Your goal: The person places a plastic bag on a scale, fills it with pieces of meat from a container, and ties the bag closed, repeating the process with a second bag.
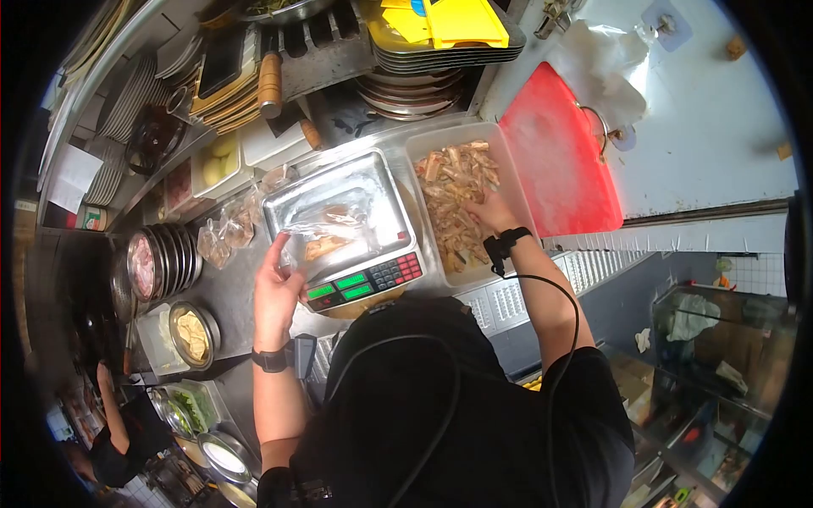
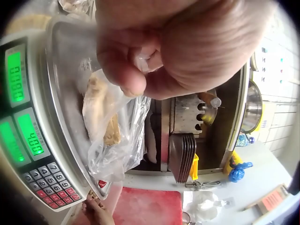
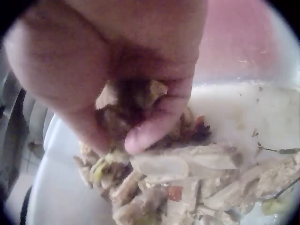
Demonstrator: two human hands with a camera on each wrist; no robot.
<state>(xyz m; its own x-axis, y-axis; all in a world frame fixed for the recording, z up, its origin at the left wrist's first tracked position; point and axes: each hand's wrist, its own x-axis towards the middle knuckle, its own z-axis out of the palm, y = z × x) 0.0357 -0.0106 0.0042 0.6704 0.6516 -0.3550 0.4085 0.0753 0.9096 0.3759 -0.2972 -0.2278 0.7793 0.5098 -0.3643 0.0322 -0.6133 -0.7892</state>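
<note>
A clear plastic bag (image 2: 105,117) with a few pale meat pieces (image 1: 323,246) lies on the steel tray of a digital scale (image 1: 364,279). My left hand (image 1: 279,292) pinches the bag's edge at the tray's left side; in the left wrist view the fingers (image 2: 129,84) close on the film. My right hand (image 1: 491,212) is down in a white tub (image 1: 448,273) of cooked meat pieces (image 3: 183,168). Its fingers (image 3: 154,133) curl round some pieces, partly hidden under the palm in the right wrist view.
A red cutting board (image 1: 563,161) lies right of the tub. Filled plastic bags (image 1: 237,229) sit left of the scale. Stacked metal trays (image 1: 445,57) and a wooden-handled tool (image 1: 270,85) are on the shelf behind. Steel bowls (image 1: 193,336) stand at the left; another person (image 1: 127,432) is at lower left.
</note>
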